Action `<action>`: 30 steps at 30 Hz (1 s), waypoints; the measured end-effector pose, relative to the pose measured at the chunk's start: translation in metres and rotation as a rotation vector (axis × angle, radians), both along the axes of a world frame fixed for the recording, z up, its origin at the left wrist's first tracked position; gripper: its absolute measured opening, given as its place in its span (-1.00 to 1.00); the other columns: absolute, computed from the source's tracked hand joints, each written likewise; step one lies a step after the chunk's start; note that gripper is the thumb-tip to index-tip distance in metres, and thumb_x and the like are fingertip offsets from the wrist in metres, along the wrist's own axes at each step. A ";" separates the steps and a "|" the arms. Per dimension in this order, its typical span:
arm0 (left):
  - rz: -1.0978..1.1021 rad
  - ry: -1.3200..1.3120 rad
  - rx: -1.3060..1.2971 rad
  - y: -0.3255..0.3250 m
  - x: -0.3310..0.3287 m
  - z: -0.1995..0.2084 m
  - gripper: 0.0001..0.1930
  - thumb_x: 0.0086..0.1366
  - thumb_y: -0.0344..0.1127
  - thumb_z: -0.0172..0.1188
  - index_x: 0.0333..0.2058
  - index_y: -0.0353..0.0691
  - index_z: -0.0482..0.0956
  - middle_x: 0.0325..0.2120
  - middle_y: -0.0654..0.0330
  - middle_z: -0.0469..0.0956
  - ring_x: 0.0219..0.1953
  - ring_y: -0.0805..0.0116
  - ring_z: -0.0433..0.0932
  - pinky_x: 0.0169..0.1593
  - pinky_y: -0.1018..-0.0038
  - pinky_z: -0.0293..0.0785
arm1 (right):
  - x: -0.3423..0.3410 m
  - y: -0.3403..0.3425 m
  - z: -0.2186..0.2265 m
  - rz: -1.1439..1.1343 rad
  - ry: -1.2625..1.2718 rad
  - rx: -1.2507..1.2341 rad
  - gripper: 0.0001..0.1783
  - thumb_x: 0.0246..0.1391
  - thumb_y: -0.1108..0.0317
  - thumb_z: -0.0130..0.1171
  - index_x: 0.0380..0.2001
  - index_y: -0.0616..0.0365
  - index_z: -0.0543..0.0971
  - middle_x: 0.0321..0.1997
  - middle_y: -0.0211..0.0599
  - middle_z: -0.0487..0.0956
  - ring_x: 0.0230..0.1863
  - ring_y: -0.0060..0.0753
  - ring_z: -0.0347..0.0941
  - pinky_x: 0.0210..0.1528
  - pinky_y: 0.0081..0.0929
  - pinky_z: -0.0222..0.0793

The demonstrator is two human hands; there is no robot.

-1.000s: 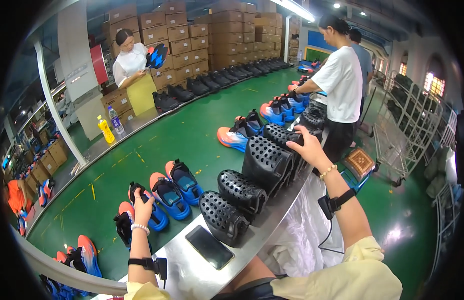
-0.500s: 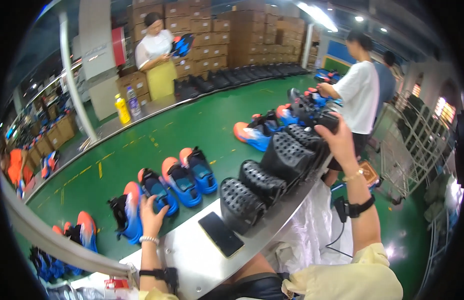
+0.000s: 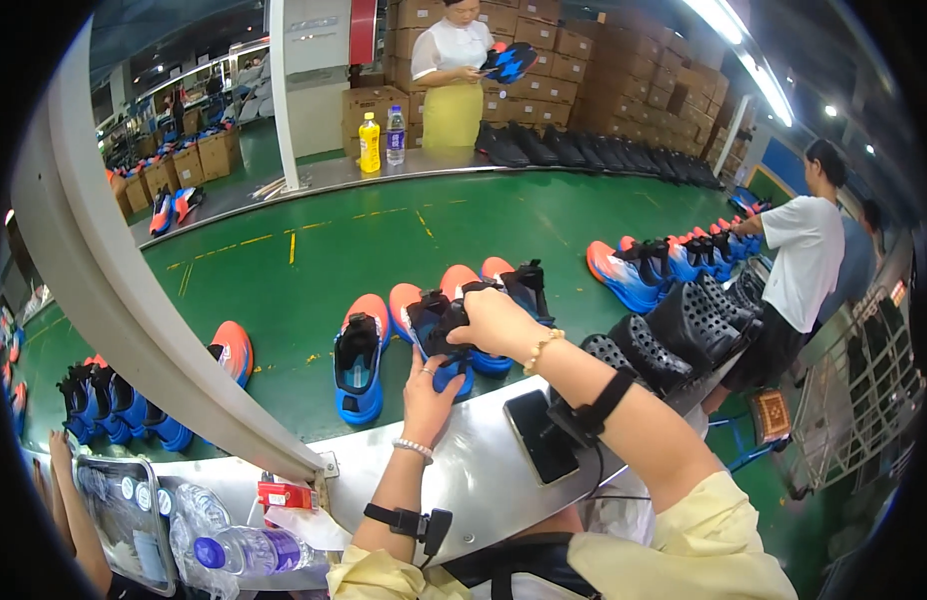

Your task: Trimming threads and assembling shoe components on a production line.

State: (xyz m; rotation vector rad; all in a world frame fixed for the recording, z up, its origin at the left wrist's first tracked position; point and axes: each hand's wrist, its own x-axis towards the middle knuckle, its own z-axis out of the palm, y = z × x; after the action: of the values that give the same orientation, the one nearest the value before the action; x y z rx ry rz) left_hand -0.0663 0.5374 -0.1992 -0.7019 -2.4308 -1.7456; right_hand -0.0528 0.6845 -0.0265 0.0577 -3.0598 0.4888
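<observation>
My left hand (image 3: 431, 400) grips the heel of an orange, white and blue sneaker (image 3: 408, 298), its thumb and fingers about the heel. Over this sneaker's opening my right hand (image 3: 492, 326) holds a black piece (image 3: 446, 326), mostly covered by the fingers, so its shape is unclear. To the left stands a like sneaker (image 3: 360, 355) with its opening toward me. Two more sneakers, one of them with an orange toe (image 3: 497, 267), stand close on the right. Black perforated shoe-shaped forms (image 3: 652, 350) line the table edge beyond my right forearm.
A phone (image 3: 541, 437) lies on the metal ledge. A white post (image 3: 174, 290) crosses the left side. Bottom left are a bottle (image 3: 249, 551), a clear bin (image 3: 129, 520) and another person's arm (image 3: 79, 520). One co-worker (image 3: 809, 240) stands at right; another (image 3: 454, 70) across.
My right hand has swung left from the black forms to the sneaker, carrying a black piece. My left hand has shifted onto that sneaker's heel. The view has turned left.
</observation>
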 end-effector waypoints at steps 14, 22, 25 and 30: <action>0.126 -0.124 0.008 -0.007 0.002 0.005 -0.58 0.05 -0.24 0.41 -0.07 -0.13 0.60 0.25 -0.38 0.23 0.09 -0.22 0.50 0.06 0.19 0.49 | -0.075 -0.052 -0.112 -0.295 0.033 0.176 -0.76 -0.13 0.30 0.37 -0.42 0.24 0.66 -0.33 0.00 0.67 -0.22 -0.05 0.66 -0.18 -0.24 0.61; 0.135 -0.111 -0.014 -0.002 0.010 0.019 -0.61 0.06 -0.28 0.42 -0.12 -0.16 0.57 0.23 -0.31 0.30 0.08 -0.20 0.51 0.05 0.19 0.49 | -0.108 -0.024 -0.150 -0.218 0.084 0.100 -0.78 -0.12 0.43 0.21 -0.36 0.29 0.67 -0.28 0.09 0.66 -0.17 0.03 0.63 -0.08 -0.21 0.57; 0.211 -0.059 -0.065 -0.006 0.009 0.009 -0.63 0.08 -0.23 0.42 -0.14 -0.16 0.56 0.18 -0.27 0.37 0.07 -0.18 0.51 0.01 0.18 0.50 | -0.107 -0.033 -0.136 -0.173 -0.002 0.118 -0.75 -0.17 0.38 0.26 -0.37 0.30 0.68 -0.23 0.10 0.65 -0.13 -0.02 0.63 0.00 -0.26 0.54; 0.248 -0.045 -0.141 -0.011 0.006 0.005 -0.62 0.10 -0.16 0.42 -0.14 -0.12 0.56 0.16 -0.24 0.41 0.04 -0.18 0.53 -0.04 0.17 0.52 | -0.084 -0.045 -0.065 -0.184 -0.378 -0.181 -0.69 -0.01 0.23 0.23 -0.50 0.32 0.67 -0.37 0.05 0.67 -0.25 -0.05 0.66 -0.15 -0.27 0.60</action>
State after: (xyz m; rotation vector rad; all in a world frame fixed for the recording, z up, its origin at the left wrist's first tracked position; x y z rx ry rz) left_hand -0.0598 0.5264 -0.1937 -0.3542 -2.5603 -1.5258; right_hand -0.1369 0.6399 -0.0916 -0.3600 -3.3133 0.8477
